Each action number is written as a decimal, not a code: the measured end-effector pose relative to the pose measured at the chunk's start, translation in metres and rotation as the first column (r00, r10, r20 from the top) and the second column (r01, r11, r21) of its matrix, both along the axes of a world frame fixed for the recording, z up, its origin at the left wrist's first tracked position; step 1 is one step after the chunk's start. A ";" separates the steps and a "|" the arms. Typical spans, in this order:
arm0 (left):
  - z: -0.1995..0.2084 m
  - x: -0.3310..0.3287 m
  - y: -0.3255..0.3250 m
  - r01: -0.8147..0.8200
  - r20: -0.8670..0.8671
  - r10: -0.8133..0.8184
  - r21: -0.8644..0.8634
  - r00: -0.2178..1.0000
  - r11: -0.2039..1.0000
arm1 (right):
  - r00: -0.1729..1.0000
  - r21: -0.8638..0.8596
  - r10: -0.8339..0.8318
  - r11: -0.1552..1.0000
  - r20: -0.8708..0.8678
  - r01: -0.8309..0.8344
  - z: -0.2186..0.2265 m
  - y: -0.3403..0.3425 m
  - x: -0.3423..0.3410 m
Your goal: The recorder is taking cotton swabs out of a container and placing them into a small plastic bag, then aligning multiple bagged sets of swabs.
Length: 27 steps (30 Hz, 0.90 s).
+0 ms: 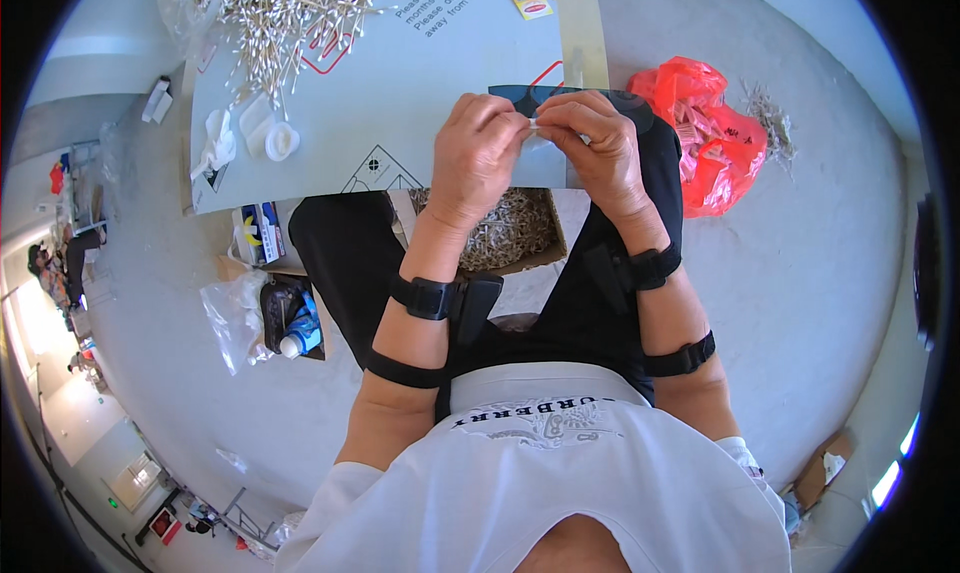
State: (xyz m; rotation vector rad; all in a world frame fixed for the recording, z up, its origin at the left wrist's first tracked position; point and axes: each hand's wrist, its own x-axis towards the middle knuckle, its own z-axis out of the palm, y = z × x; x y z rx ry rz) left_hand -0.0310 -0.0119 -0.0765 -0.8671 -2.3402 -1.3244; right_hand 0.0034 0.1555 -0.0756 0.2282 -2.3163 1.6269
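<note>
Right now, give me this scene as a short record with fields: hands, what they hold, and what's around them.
left hand: pinching a small clear packet, fingertips meeting the right hand's
right hand: pinching the same packet from the other side
board: pale sheet in front of the knees, under the hands
swabs: loose pile at the board's far left
box: open carton between the knees, full of small packets
red bag: on the floor to the right

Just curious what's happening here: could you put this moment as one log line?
left hand: pinching small clear packet | right hand: pinching same packet | cotton swabs: piled on board | red bag: on floor
</note>
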 end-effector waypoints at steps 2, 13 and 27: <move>0.008 0.000 0.005 -0.001 -0.187 -0.034 -0.181 0.982 0.983 | 0.994 0.167 -0.005 0.986 -0.108 0.023 0.003 0.000 -0.001; 0.002 -0.005 -0.006 -0.020 -0.134 -0.004 -0.177 0.991 0.984 | 0.988 0.361 0.047 0.932 -0.150 0.011 0.006 -0.007 -0.007; 0.007 -0.009 -0.001 0.047 -0.004 -0.048 -0.102 0.999 0.994 | 0.995 0.236 0.047 0.971 -0.089 -0.025 0.003 0.000 -0.010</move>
